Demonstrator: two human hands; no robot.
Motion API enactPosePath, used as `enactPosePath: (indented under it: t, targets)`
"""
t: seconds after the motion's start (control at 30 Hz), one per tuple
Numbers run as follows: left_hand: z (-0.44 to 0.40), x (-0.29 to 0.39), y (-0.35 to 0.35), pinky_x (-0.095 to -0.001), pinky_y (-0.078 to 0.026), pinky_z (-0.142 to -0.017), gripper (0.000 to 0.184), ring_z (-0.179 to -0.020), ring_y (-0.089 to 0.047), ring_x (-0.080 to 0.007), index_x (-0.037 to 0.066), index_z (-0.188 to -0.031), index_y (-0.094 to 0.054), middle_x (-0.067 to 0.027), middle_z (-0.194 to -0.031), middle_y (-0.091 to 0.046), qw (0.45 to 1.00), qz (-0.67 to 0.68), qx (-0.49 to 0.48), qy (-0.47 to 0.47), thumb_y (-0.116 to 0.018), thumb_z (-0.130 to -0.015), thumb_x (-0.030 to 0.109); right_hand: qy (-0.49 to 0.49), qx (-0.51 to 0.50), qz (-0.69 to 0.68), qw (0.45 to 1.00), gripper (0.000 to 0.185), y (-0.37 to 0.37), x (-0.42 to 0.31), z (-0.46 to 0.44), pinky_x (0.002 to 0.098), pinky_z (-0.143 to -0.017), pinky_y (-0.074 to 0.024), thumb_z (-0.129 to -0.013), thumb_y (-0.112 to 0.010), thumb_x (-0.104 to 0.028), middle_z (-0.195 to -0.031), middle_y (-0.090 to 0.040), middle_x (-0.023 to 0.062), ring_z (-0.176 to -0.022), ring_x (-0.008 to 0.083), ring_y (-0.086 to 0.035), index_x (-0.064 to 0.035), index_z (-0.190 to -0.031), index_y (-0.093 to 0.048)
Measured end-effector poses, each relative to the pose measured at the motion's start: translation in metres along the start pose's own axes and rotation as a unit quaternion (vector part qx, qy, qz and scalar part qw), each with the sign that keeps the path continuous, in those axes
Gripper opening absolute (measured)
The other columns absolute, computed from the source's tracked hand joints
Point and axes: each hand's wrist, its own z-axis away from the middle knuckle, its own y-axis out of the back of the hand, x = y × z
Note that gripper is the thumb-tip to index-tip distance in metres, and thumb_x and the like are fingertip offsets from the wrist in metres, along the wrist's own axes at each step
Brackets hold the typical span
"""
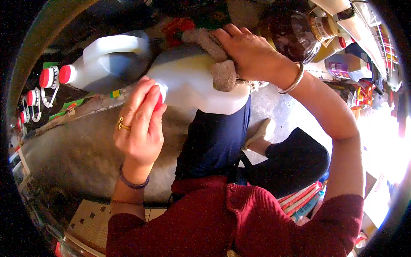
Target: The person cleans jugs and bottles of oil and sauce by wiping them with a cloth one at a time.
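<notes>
- A white plastic jug (188,79) lies on its side between a seated person's two hands, its neck to the left, its body over the knee of dark trousers (209,145).
- The left hand (141,124), with a gold ring and a dark bracelet, has its fingers closed around the jug's red cap (159,103).
- The right hand (250,53), a pale bangle at its wrist, lies over the jug's base end. Its fingers are bent over a rough grey cloth (223,76) that touches the jug; how tightly they grip cannot be told.
- Just beyond, to the left, a second jug (107,60) with a red cap and a moulded handle also lies on its side.
- Along the far left edge is a row of red-capped bottle necks (47,78).
- Near the right hand is a dark, glossy jar (295,34); farther right, a bottle with a purple label (344,68).
- Below, a light shoe (262,132) shows on the pale floor (295,107).
</notes>
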Motion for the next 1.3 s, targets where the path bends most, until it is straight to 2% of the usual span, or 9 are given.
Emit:
enactPosePath:
  t: [0.17, 0.27, 0.37, 0.6, 0.67, 0.77, 1.0, 1.1, 1.3]
  targets:
    - [0.003, 0.003, 0.003, -0.0357, -0.052, -0.085, 0.028, -0.1, -0.062, -0.0303, -0.003, -0.104, -0.063, -0.0166, -0.107, -0.063, 1.0, -0.004, -0.022, -0.005, -0.068, -0.076, -0.001, 0.011, 0.007, -0.025, 1.0, 0.079, 0.001, 0.006, 0.004, 0.0411, -0.091, -0.0453, -0.064, -0.072, -0.013, -0.115, -0.048, 0.0176, -0.109, 0.037, -0.05, -0.0042, -0.133, -0.034]
    - [0.008, 0.002, 0.007, -0.0364, -0.051, -0.086, 0.028, -0.1, -0.062, -0.0311, -0.003, -0.104, -0.063, -0.0162, -0.106, -0.063, 1.0, 0.005, -0.029, -0.001, -0.068, -0.077, 0.0, 0.067, 0.103, 0.049, 0.991, 0.06, -0.006, 0.029, 0.011, 0.0456, -0.079, -0.0513, -0.065, -0.07, -0.019, -0.106, -0.053, 0.0182, -0.095, 0.0381, -0.057, -0.0033, -0.118, -0.046]
    - [0.015, 0.001, 0.006, -0.0369, -0.052, -0.085, 0.026, -0.099, -0.062, -0.032, -0.004, -0.102, -0.063, -0.0163, -0.105, -0.063, 1.0, -0.007, -0.007, 0.014, -0.069, -0.077, 0.0, -0.065, 0.166, 0.161, 0.971, 0.054, 0.025, 0.027, 0.038, 0.0442, -0.081, -0.0501, -0.067, -0.065, -0.013, -0.104, -0.054, 0.0167, -0.096, 0.0356, -0.057, -0.0067, -0.118, -0.049]
    - [0.024, 0.006, 0.008, -0.0375, -0.053, -0.084, 0.026, -0.097, -0.063, -0.0332, -0.004, -0.101, -0.063, -0.0189, -0.103, -0.063, 1.0, 0.009, -0.022, 0.003, -0.069, -0.076, 0.0, -0.03, 0.342, -0.088, 0.935, 0.043, 0.052, 0.027, 0.054, 0.0434, -0.101, -0.0359, -0.075, -0.065, -0.017, -0.126, -0.051, 0.0143, -0.118, 0.0322, -0.044, -0.0089, -0.117, -0.058]
    - [0.023, 0.005, 0.008, -0.0375, -0.053, -0.084, 0.027, -0.097, -0.063, -0.0333, -0.004, -0.102, -0.063, -0.0191, -0.103, -0.063, 1.0, 0.01, -0.019, 0.001, -0.069, -0.076, 0.0, 0.198, 0.27, -0.099, 0.937, 0.055, 0.037, 0.017, 0.042, 0.0413, -0.098, -0.0404, -0.063, -0.061, 0.002, -0.121, -0.052, 0.0162, -0.113, 0.0347, -0.05, -0.0078, -0.117, -0.058]
    - [0.019, 0.002, 0.007, -0.0376, -0.053, -0.084, 0.028, -0.098, -0.063, -0.0331, -0.004, -0.102, -0.063, -0.019, -0.104, -0.063, 1.0, 0.009, -0.01, -0.006, -0.07, -0.076, -0.001, 0.244, 0.162, -0.189, 0.937, 0.051, 0.013, 0.009, 0.037, 0.0406, -0.096, -0.0421, -0.061, -0.06, 0.004, -0.116, -0.056, 0.0151, -0.11, 0.0353, -0.052, -0.0089, -0.11, -0.064]
    - [-0.024, -0.009, -0.007, -0.0325, -0.052, -0.082, 0.027, -0.096, -0.064, -0.0263, 0.001, -0.101, -0.066, -0.0134, -0.106, -0.064, 1.0, 0.004, 0.027, -0.009, -0.069, -0.075, -0.001, 0.012, -0.14, -0.093, 0.986, 0.043, 0.014, 0.055, 0.104, 0.04, -0.083, -0.0483, -0.057, -0.061, -0.005, -0.092, -0.062, 0.0191, -0.088, 0.0369, -0.06, -0.0033, -0.1, -0.063]
    - [-0.062, -0.024, -0.02, -0.0309, -0.052, -0.077, 0.024, -0.089, -0.065, -0.0252, 0.003, -0.101, -0.066, -0.0115, -0.103, -0.066, 0.999, 0.004, 0.043, -0.021, -0.068, -0.077, 0.004, -0.124, -0.018, -0.263, 0.957, 0.054, 0.022, 0.053, 0.123, 0.0349, -0.094, -0.0419, -0.055, -0.056, -0.005, -0.105, -0.06, 0.0171, -0.103, 0.0287, -0.058, 0.0012, -0.109, -0.055]
    - [-0.104, -0.05, -0.036, -0.0296, -0.052, -0.076, 0.025, -0.084, -0.065, -0.0271, 0.006, -0.103, -0.066, -0.0117, -0.099, -0.066, 0.998, -0.013, 0.043, -0.052, -0.066, -0.078, 0.009, -0.009, 0.168, -0.361, 0.917, 0.058, 0.038, 0.029, 0.126, 0.0348, -0.099, -0.0356, -0.059, -0.059, -0.008, -0.112, -0.055, 0.0144, -0.112, 0.0276, -0.05, 0.002, -0.116, -0.051]
